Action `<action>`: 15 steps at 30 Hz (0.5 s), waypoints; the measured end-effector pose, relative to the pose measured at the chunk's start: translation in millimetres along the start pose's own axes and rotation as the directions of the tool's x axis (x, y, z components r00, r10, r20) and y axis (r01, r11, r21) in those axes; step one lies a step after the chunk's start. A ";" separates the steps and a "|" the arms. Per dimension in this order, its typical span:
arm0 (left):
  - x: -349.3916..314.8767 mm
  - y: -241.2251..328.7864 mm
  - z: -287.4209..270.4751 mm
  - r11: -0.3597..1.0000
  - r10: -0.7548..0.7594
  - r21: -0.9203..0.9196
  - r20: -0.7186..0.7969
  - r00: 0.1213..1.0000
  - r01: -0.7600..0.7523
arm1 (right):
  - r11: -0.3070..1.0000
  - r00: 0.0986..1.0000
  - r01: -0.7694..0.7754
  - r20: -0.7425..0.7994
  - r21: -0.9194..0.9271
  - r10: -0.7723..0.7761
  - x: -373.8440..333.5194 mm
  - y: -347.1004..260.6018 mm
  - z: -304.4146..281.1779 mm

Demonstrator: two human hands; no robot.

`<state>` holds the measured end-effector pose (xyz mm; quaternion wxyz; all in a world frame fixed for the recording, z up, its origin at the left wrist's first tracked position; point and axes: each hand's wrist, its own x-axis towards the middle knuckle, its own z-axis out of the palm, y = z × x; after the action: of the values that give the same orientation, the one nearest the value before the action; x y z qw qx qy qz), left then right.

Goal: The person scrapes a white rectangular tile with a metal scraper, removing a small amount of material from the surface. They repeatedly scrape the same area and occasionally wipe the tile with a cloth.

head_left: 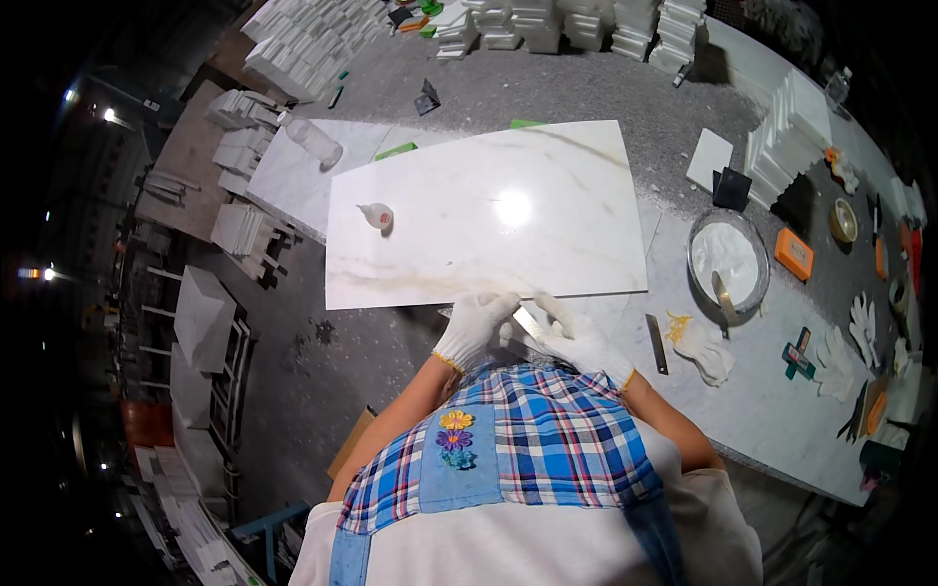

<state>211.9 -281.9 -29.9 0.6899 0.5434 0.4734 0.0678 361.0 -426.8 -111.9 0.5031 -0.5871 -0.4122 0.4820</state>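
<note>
A marble slab (469, 244), white with faint tan veins, lies flat just beyond my hands. At its near edge my left hand (474, 330), in a white knit glove, is closed on a flat shiny metal strip (529, 323). My right hand (586, 347), gloved the same way, curls its fingers round the strip's other side. The gloves cover much of the strip, so its exact kind does not show. A small white squeeze bottle (377, 216) with a pointed tip is on the slab's left part.
Right of the slab are a round basin (750, 293) of white paste with a putty knife (723, 293), a dark metal blade (656, 344), loose gloves (703, 354) and an orange block (793, 254). Stacked white tiles (789, 122) line the back. A plastic bottle (311, 142) lies far left.
</note>
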 end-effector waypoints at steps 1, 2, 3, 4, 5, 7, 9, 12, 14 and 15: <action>2.9 -2.8 -3.5 0.999 0.021 -0.030 -0.043 0.999 -0.022 | 0.993 0.996 -0.080 0.020 -0.082 0.082 -7.5 -10.3 -9.8; 5.1 -4.9 -9.1 0.997 0.042 -0.060 -0.089 0.995 -0.047 | 0.974 0.986 -0.155 0.035 -0.166 0.163 -13.2 -26.5 -18.9; 5.1 -4.6 -14.1 0.994 0.060 -0.087 -0.136 0.989 -0.072 | 0.960 0.984 -0.168 0.012 -0.224 0.175 -15.0 -39.6 -28.3; 5.6 -5.6 -19.9 0.999 0.024 -0.041 -0.166 0.986 -0.031 | 0.940 0.982 -0.182 -0.011 -0.288 0.187 -13.7 -50.4 -38.4; 4.0 -7.8 -18.3 0.997 0.038 -0.054 -0.137 0.990 -0.046 | 0.917 0.980 -0.197 -0.037 -0.346 0.197 -12.0 -56.0 -47.6; 3.5 -10.6 -9.6 0.994 0.075 -0.073 -0.065 0.995 -0.080 | 0.870 0.991 -0.060 -0.132 -0.490 -0.006 2.5 -32.7 -58.7; 0.2 -11.3 1.7 0.999 0.014 -0.046 -0.029 0.999 -0.016 | 0.762 0.971 0.060 -0.140 -0.645 -0.194 19.9 -30.5 -65.2; 1.7 -14.2 0.7 0.999 -0.015 -0.029 -0.009 1.000 0.015 | 0.633 0.954 0.063 -0.139 -0.772 -0.265 36.2 -31.6 -63.5; 0.1 -13.0 1.3 1.000 -0.011 -0.024 -0.023 1.000 0.010 | 0.567 0.941 0.066 -0.137 -0.821 -0.309 41.3 -28.3 -61.1; -0.3 -14.1 2.2 0.999 -0.011 -0.033 -0.031 0.999 0.010 | 0.549 0.934 0.075 -0.135 -0.832 -0.332 43.3 -25.6 -59.8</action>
<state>207.5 -289.2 -41.3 0.6917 0.5284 0.4857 0.0801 428.1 -392.4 -91.4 0.2809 -0.7607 -0.5785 0.0884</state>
